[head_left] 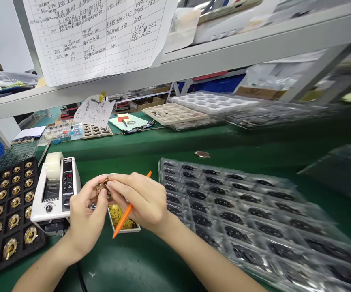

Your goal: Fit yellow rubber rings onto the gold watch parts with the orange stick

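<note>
Between the fingertips of my left hand (87,217) is a small round metal watch-like part (103,187), partly covered by my fingers. My right hand (143,200) is closed around an orange stick-like tool (123,221), which slants down across the palm side. The right fingertips also touch the round part. Just below both hands stands a white box (129,230) with thin yellow strips (117,214) in it. Left of my left hand is a white tape dispenser (73,174) with a roll of clear tape (54,168).
A black tray (7,198) of gold-coloured round parts lies at left. Clear plastic trays (233,190) with black oval parts spread over the right side. One loose metal disc (202,154) lies on the green table (108,259). A grey shelf beam (224,56) crosses above, with handwritten sheets (102,44).
</note>
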Motion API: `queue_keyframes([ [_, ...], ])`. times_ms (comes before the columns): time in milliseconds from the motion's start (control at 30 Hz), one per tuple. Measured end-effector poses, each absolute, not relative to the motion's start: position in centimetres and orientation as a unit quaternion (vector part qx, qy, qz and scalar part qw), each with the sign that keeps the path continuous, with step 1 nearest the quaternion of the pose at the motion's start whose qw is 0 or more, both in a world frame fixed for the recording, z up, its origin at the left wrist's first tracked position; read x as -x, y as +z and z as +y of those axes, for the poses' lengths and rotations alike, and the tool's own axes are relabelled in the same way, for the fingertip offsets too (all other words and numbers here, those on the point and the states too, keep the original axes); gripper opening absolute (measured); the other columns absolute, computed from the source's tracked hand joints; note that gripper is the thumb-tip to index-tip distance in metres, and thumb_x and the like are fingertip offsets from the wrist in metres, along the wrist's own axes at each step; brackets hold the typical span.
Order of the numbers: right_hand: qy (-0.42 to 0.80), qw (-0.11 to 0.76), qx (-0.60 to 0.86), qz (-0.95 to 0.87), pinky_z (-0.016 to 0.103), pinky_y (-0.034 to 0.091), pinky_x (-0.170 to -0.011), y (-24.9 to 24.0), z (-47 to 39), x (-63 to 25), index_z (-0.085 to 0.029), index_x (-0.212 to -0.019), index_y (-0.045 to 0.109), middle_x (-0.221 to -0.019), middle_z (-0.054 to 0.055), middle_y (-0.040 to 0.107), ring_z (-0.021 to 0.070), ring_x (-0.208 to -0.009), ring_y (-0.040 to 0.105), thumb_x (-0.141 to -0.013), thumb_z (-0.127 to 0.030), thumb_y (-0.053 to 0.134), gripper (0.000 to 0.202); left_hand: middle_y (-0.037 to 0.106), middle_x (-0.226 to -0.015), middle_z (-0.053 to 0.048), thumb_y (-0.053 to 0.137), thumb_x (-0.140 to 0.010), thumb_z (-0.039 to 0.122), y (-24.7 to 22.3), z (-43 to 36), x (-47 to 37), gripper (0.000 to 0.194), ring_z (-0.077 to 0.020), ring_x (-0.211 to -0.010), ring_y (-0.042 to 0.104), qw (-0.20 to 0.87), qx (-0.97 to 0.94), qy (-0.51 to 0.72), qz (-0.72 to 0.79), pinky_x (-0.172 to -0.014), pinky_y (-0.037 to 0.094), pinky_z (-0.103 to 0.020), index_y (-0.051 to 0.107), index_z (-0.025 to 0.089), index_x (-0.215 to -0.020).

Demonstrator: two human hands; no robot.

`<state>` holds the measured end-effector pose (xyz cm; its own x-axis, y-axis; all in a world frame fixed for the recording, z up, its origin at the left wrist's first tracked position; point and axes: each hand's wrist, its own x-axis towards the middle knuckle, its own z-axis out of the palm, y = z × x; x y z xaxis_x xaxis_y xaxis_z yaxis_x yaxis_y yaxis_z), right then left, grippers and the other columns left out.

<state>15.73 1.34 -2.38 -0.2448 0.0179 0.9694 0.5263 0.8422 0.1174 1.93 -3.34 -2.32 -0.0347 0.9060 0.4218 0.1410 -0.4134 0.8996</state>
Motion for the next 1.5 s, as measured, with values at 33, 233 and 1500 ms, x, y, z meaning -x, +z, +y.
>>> queue_keyframes([
  [33, -0.215, 0.584, 0.179, -0.762, 0.026, 0.048, -0.052, -2.3, 1.3, -15.7, -0.015, -0.093, 0.058, -0.079, 0.01, 0.074, 0.0156, -0.063, 0.066, -0.086, -0.004, 0.055, 0.014, 0.075, -0.093, -0.004, 0.054, -0.092, 0.023, -2.3, -3.4, -2.0, 0.025, -0.0164, -0.08, 0.072, 0.332, -0.611, 0.577, 0.427, -0.071, 0.059, -0.023, 0.065, 0.019, -0.114],
  [233, -0.212, 0.602, 0.2, -0.743, 0.027, 0.051, -0.055, -2.1, 0.7, -15.6, -0.014, -0.091, 0.059, -0.078, 0.011, 0.073, 0.0163, -0.063, 0.064, -0.082, -0.003, 0.058, 0.015, 0.073, -0.078, -0.001, 0.057, -0.09, 0.02, -1.9, -3.6, -2.0, 0.024, -0.0129, -0.068, 0.068, 0.282, -0.627, 0.574, 0.444, -0.064, 0.056, -0.02, 0.067, 0.02, -0.112],
  [1500, 0.16, 0.42, 0.177, -0.876, 0.021, 0.045, -0.059, -0.5, 1.6, -18.4, -0.019, -0.089, 0.055, -0.079, 0.002, 0.059, 0.011, -0.066, 0.055, -0.096, -0.015, 0.044, 0.013, 0.057, -0.057, 0.003, 0.077, -0.064, 0.027, 0.8, -1.7, -0.3, 0.02, -0.0084, -0.048, 0.051, 0.498, -0.56, 0.49, 0.445, -0.045, 0.041, -0.019, 0.06, 0.015, -0.067],
])
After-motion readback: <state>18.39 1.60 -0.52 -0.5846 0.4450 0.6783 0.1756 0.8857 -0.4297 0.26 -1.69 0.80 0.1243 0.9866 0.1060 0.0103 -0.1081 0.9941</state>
